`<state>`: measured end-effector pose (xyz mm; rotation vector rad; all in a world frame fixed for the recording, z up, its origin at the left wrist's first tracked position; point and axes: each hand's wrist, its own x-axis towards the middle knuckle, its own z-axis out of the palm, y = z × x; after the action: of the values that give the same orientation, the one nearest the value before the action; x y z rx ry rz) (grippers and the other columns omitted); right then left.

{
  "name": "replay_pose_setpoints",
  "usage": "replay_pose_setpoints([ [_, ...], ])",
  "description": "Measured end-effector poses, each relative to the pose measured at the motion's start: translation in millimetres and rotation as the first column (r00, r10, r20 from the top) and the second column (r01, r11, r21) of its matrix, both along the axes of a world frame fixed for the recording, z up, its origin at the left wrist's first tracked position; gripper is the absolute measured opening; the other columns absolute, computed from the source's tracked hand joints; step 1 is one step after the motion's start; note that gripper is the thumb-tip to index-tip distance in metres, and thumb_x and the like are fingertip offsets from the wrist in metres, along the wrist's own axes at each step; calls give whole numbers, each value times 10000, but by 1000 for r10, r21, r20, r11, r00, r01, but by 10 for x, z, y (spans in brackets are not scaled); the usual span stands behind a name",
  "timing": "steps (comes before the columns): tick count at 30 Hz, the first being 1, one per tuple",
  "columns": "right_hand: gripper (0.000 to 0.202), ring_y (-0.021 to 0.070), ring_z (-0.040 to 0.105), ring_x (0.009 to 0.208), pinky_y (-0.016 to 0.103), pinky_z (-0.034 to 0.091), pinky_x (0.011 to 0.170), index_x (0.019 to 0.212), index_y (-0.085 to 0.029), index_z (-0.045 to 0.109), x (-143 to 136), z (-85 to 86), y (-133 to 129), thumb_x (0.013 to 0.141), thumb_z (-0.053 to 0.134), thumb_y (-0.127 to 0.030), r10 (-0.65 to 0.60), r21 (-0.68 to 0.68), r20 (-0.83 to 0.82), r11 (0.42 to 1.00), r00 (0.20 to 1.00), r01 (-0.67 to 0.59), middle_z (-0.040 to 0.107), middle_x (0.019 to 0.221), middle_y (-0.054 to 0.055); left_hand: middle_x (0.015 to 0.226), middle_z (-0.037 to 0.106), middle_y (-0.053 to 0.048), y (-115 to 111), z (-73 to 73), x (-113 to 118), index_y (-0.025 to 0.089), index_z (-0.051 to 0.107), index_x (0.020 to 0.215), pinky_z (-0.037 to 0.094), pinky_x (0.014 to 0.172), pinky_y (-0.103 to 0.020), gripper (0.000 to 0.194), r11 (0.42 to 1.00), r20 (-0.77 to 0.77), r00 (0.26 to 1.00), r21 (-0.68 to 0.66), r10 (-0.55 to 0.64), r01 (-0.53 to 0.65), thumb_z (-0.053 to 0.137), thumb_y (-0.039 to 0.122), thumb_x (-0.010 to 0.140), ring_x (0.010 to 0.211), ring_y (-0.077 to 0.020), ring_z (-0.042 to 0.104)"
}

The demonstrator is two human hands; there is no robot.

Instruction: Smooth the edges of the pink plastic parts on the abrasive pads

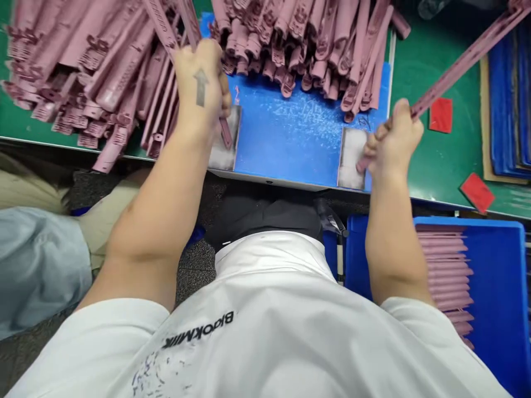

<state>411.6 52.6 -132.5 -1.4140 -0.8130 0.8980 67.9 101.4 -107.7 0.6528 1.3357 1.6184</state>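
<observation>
My left hand (203,83) is closed round a long pink plastic strip (225,133) whose lower end sticks out below the fist, over a grey pad (227,146). Beyond the knuckles, pink strips run up to the top edge. My right hand (394,138) grips another long pink strip (460,69), which slants up to the top right corner; its short lower end hangs over a second grey pad (352,157). Between my two hands lies a scuffed blue board (290,132).
Pink parts are heaped at the left (112,77) and back centre (286,38). Red squares (440,115) lie on the green table (435,166). At the lower right is a blue bin (498,276) with pink parts. Another person's legs (37,254) are at the left.
</observation>
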Motion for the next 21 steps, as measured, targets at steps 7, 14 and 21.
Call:
replay_pose_setpoints([
  [7,759,124,53,524,387,78,521,789,-348,318,-16,24,-66,1094,741,-898,49,14,-4,999,999,-49,166,566,-141,619,121,68,-173,18,18,287,313,802,64,644,-405,539,998,3,1000,-49,-30,30,506,64,1253,612,-192,68],
  [14,716,125,70,551,358,135,523,823,-350,316,-1,-30,-10,1156,677,-870,88,9,10,996,996,-88,129,575,-149,688,105,53,-92,-183,-100,273,289,828,90,580,-368,545,991,45,998,127,-38,32,552,71,1260,603,-178,102],
  [21,835,145,233,539,358,278,477,754,-335,243,-139,51,-223,1087,623,-999,-95,375,103,926,990,50,207,613,-75,661,221,41,-491,-249,-103,254,299,789,233,572,-334,621,873,-117,990,488,73,-6,693,306,1266,555,-159,256],
])
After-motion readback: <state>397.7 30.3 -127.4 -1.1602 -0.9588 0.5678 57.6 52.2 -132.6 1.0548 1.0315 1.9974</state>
